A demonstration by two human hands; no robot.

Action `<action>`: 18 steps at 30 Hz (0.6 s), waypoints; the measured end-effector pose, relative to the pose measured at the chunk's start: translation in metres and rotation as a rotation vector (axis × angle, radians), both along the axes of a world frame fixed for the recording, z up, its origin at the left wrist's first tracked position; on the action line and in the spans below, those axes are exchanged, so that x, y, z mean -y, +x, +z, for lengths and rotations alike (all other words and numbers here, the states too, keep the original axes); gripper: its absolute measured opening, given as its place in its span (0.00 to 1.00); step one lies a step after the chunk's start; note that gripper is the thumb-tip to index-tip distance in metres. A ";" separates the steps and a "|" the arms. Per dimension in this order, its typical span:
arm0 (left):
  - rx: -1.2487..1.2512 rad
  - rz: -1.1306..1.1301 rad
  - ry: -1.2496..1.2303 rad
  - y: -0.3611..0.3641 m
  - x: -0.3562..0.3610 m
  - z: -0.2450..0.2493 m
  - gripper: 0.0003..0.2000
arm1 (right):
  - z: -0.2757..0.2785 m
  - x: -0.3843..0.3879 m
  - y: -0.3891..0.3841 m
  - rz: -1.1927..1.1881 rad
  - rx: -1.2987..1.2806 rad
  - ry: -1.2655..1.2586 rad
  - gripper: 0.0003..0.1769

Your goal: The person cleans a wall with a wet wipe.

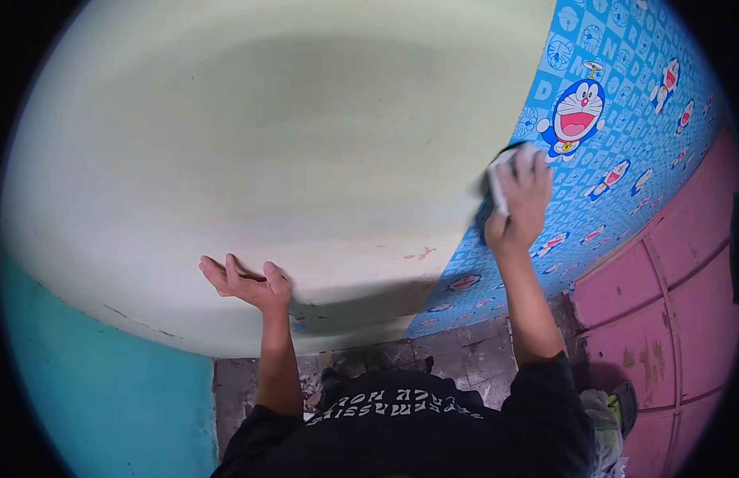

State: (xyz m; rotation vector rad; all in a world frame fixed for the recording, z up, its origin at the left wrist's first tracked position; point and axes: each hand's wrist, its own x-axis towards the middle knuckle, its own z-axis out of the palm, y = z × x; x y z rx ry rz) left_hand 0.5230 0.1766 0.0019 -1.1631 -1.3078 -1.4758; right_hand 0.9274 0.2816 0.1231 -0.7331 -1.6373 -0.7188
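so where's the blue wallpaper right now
In the head view, the wallpaper is at right, on the pale wall, its left edge passing behind the right hand, with pink panels farther right.

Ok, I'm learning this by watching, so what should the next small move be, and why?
Probably slide the right hand a little lower along the left edge of the blue wallpaper: its white pad sits partway along that edge, which runs on down toward the floor. The left hand holds nothing.

Smooth paper wallpaper (616, 155), matt painted wall (282, 159)
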 end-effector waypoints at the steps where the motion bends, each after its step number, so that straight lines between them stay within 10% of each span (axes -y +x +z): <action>1: 0.010 0.011 -0.025 0.002 0.002 -0.001 0.33 | -0.001 0.001 -0.005 0.034 0.051 -0.008 0.22; 7: -0.025 0.008 -0.076 -0.001 0.006 -0.001 0.33 | -0.030 0.006 -0.023 0.144 0.512 0.039 0.23; 10: -0.022 0.001 -0.085 -0.002 0.006 -0.004 0.33 | -0.001 -0.003 -0.010 0.033 0.017 0.005 0.26; 14: 0.019 -0.014 -0.019 0.001 0.003 -0.003 0.33 | -0.032 0.010 -0.024 0.111 0.367 -0.142 0.30; 18: 0.016 -0.034 -0.013 -0.002 0.001 -0.006 0.34 | -0.020 0.000 -0.006 0.049 0.178 -0.070 0.26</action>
